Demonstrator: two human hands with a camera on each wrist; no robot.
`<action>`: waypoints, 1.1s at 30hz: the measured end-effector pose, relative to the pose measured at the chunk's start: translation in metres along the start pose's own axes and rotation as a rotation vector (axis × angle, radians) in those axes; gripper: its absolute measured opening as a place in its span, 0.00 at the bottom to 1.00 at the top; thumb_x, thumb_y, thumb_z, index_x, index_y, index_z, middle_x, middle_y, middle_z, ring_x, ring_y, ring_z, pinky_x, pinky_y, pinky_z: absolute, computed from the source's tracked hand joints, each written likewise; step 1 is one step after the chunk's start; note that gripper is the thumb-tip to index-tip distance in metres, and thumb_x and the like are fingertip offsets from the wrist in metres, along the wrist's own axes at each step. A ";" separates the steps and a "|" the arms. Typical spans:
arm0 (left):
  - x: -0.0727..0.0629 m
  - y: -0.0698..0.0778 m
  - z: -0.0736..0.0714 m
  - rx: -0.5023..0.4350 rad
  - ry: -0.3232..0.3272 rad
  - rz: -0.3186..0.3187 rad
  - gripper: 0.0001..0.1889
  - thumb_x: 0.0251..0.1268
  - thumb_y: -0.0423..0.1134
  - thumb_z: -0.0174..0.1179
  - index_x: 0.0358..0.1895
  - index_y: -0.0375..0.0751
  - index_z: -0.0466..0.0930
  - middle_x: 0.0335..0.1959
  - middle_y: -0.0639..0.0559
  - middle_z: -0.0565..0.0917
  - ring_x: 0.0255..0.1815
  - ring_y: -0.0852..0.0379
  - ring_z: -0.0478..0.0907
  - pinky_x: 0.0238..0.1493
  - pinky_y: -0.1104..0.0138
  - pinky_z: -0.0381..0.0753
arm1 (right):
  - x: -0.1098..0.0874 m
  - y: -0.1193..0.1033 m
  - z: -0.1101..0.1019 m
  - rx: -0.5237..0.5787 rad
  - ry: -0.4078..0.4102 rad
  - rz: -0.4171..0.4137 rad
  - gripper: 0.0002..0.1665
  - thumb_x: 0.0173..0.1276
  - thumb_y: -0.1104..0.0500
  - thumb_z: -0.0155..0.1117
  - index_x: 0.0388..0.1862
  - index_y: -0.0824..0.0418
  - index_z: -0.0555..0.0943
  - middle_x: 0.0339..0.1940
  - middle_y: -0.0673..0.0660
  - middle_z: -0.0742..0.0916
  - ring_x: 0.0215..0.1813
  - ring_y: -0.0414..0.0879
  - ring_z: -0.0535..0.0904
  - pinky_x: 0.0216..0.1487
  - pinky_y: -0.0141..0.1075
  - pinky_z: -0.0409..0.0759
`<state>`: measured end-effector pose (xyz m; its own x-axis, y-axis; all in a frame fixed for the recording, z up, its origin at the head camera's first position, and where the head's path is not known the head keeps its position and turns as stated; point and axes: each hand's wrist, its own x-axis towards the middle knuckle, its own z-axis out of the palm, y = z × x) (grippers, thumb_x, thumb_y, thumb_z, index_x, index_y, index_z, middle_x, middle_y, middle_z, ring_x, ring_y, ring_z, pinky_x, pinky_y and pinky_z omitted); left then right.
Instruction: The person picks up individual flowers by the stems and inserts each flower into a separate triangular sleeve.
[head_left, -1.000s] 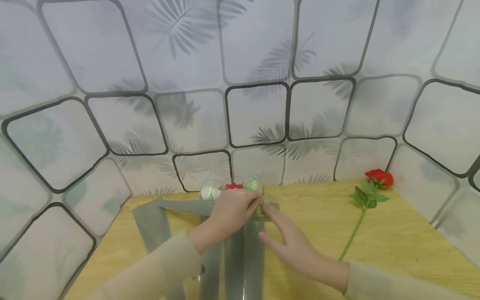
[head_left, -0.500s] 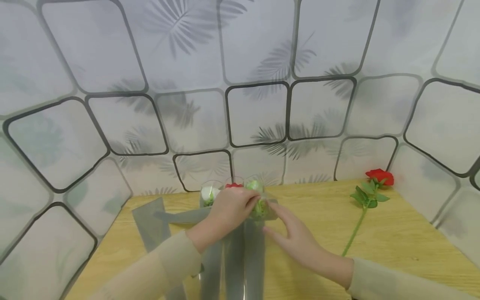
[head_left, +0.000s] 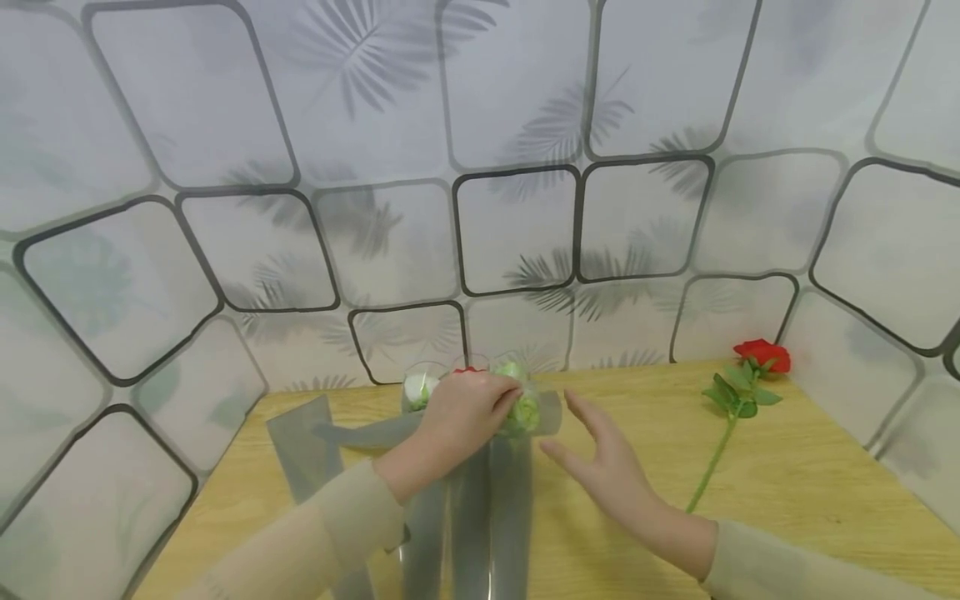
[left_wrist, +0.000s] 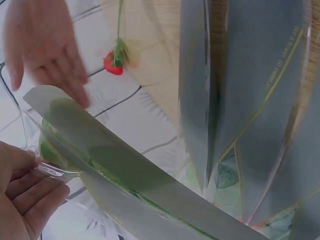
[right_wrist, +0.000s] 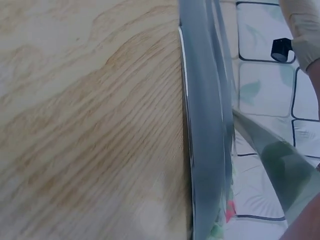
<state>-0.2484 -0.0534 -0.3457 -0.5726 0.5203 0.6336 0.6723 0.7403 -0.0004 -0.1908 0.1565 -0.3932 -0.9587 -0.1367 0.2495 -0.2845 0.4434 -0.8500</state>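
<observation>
My left hand (head_left: 468, 412) pinches the clear rim of a grey plastic flower sleeve (left_wrist: 135, 155), which lies slantwise above other sleeves. Inside it is a pale green rose (head_left: 527, 412); its stem shows through the plastic in the left wrist view. To the right, my right hand (head_left: 618, 479) is held apart from the sleeve, fingers spread and holding nothing. Below lie wrapped flowers side by side: a white one (head_left: 418, 390), a red one (head_left: 469, 369) partly hidden by my left hand, and a light green one (head_left: 512, 372). Their grey sleeves (head_left: 510, 517) run toward me.
A bare red rose (head_left: 763, 356) with a green stem lies at the table's right side. Another grey sleeve (head_left: 303, 433) lies at the left. The wooden table (head_left: 615, 400) meets a patterned wall covering (head_left: 517, 233) at the back and sides.
My right hand has let go of the sleeve's rim and moved off to the right. More of the green rose shows. The left hand has kept its pinch in nearly the same place.
</observation>
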 end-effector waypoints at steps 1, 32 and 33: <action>0.000 0.001 -0.001 -0.001 0.002 0.003 0.03 0.69 0.40 0.72 0.40 0.48 0.93 0.28 0.57 0.92 0.25 0.58 0.88 0.27 0.63 0.86 | 0.001 0.001 0.000 0.033 -0.022 0.035 0.47 0.76 0.49 0.70 0.84 0.65 0.61 0.84 0.67 0.68 0.85 0.69 0.61 0.82 0.69 0.58; -0.003 -0.001 0.002 -0.085 -0.118 -0.040 0.12 0.66 0.49 0.74 0.48 0.50 0.93 0.41 0.55 0.95 0.39 0.57 0.93 0.38 0.62 0.91 | 0.012 0.017 0.018 0.603 -0.174 0.359 0.31 0.84 0.57 0.56 0.73 0.78 0.67 0.70 0.63 0.82 0.66 0.44 0.83 0.78 0.46 0.75; -0.004 -0.004 0.001 -0.099 -0.120 -0.052 0.12 0.66 0.49 0.74 0.48 0.50 0.93 0.41 0.55 0.95 0.39 0.57 0.93 0.39 0.61 0.91 | 0.012 0.018 0.017 0.609 -0.172 0.360 0.31 0.83 0.58 0.57 0.73 0.79 0.67 0.67 0.61 0.84 0.64 0.42 0.84 0.77 0.45 0.77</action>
<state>-0.2492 -0.0583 -0.3490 -0.6561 0.5337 0.5336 0.6796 0.7252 0.1103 -0.2069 0.1478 -0.4129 -0.9636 -0.2348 -0.1281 0.1501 -0.0781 -0.9856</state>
